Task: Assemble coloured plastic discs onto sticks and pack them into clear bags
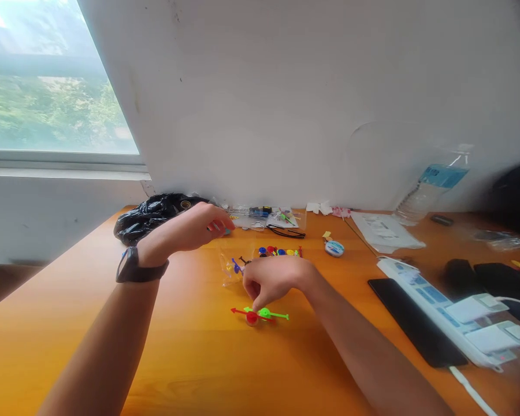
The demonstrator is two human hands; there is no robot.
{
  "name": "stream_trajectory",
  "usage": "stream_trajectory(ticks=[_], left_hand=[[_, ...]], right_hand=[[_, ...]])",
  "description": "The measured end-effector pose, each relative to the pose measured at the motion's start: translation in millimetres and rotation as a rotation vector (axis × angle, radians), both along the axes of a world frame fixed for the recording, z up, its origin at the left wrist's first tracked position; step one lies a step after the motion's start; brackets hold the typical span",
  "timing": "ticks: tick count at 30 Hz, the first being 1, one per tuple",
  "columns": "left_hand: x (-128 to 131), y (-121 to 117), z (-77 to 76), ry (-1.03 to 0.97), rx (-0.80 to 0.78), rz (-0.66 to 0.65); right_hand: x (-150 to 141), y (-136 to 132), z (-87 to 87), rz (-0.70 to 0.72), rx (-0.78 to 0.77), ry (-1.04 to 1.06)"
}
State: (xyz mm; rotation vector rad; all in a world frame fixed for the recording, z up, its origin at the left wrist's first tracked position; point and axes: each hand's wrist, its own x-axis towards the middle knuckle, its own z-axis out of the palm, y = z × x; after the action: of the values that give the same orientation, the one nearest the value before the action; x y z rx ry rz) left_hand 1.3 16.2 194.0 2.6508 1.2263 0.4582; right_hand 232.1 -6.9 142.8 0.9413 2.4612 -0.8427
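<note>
My right hand hovers low over the orange table, fingers curled downward and pinching at a red spinner piece and a green spinner piece lying side by side. My left hand, with a dark watch on its wrist, reaches toward the back of the table, fingers closed around something small that I cannot make out. Between the hands lies a clear plastic bag holding a few coloured pieces. A row of small coloured pieces sits just beyond my right hand.
A crumpled black bag lies at the back left by the wall. Clear packets, a small round tin, papers and a water bottle stand behind. A white power strip and black phone lie right.
</note>
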Motion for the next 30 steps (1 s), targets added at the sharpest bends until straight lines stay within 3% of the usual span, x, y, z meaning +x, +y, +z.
stream_trajectory(ticks=[4, 10, 14, 19, 25, 30], left_hand=[[1.4, -2.1, 2.4, 0.018, -0.011, 0.023], [1.8, -2.1, 2.3, 0.015, -0.011, 0.032], [1.5, -0.8, -0.6, 0.038, -0.007, -0.014], [1.1, 2.7, -6.5, 0.058, -0.030, -0.021], [3.4, 1.4, -5.1, 0.047, -0.033, -0.034], [4.0, -0.8, -4.7, 0.040, -0.038, -0.039]], right_hand=[[-2.1, 13.3, -22.2, -0.011, -0.085, -0.257], [-1.8, 19.3, -31.1, -0.012, -0.130, -0.267], [1.3, 18.5, -22.4, -0.036, -0.136, -0.248], [9.8, 12.4, -4.9, -0.129, -0.084, -0.080], [14.4, 6.3, 7.4, -0.122, -0.082, -0.029], [28.5, 5.7, 23.6, -0.107, 0.079, 0.201]])
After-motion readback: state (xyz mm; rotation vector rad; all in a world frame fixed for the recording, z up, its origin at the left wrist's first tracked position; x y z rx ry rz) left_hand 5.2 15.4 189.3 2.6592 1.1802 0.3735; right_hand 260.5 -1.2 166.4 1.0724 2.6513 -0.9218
